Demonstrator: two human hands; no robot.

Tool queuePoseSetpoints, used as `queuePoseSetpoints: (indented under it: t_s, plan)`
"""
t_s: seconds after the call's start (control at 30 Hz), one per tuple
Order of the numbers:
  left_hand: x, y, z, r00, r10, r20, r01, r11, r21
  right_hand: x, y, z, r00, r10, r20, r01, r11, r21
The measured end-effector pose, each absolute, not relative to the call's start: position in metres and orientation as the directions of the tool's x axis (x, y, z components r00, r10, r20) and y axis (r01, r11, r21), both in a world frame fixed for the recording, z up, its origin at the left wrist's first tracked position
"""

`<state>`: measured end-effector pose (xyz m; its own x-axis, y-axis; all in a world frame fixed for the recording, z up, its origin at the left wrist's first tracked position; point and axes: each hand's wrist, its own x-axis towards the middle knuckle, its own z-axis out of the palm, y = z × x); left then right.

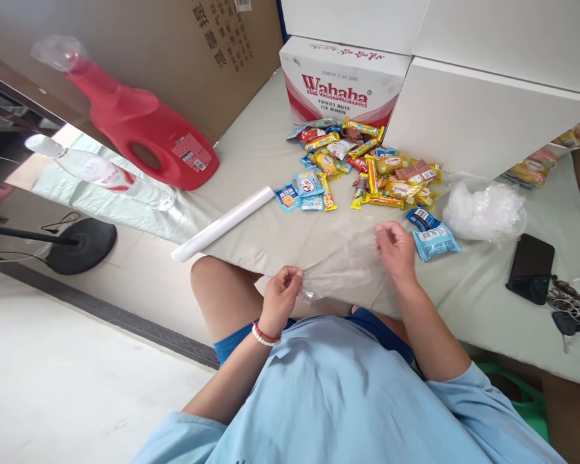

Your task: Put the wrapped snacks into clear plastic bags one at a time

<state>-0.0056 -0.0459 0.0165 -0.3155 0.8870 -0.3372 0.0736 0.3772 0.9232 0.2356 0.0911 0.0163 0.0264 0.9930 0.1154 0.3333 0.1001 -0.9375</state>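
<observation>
- Plastic bag (344,267), clear and thin, is stretched between your two hands at the near edge of the table (270,232); its long axis runs from your left hand up and across to your right hand, slightly tilted away from you on the right side.
- Your left hand (281,298) is closed in a pinch on the bag's near-left end, fingers curled tight, with a beaded bracelet (265,336) at the wrist.
- Your right hand (395,250) pinches the bag's far-right end, fingertips drawn together on the film.
- Which end of the bag is the mouth you cannot tell; the film is too transparent.
- Just right of your right hand lie two blue snack packets (431,234), and beyond them a crumpled heap of clear bags (483,211).
- Ahead of your right hand sits a pile of wrapped snacks (367,167), with a Wahaha carton (343,84) behind it.
- Ahead of your left hand lies a white roll (222,223), its length running diagonally along the table edge.
- Farther left of that hand a red jug (140,122) lies on its side.
</observation>
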Motion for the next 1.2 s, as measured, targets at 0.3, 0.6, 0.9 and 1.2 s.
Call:
queuePoseSetpoints:
  t_s: [0.3,0.6,0.9,1.2]
  plan:
    - [-0.010,-0.062,0.053,-0.363,0.879,0.310,0.615,-0.024,0.788,0.258,0.075,0.006,0.124,0.991,-0.050,0.288,-0.084,-0.954]
    - [0.048,0.039,0.030,0.020,0.996,0.086,0.755,-0.071,0.652,0.276,0.089,-0.001,0.226,0.972,-0.062,0.239,-0.116,-0.964]
    - [0.009,0.059,-0.009,0.148,0.985,0.084,0.897,-0.169,0.408,0.346,0.028,-0.002,0.024,0.979,-0.200,0.567,-0.178,-0.804]
    - [0.001,0.053,-0.010,0.287,0.957,0.035,0.928,-0.287,0.239,0.304,0.043,0.040,-0.284,0.931,0.232,0.704,0.366,-0.608]
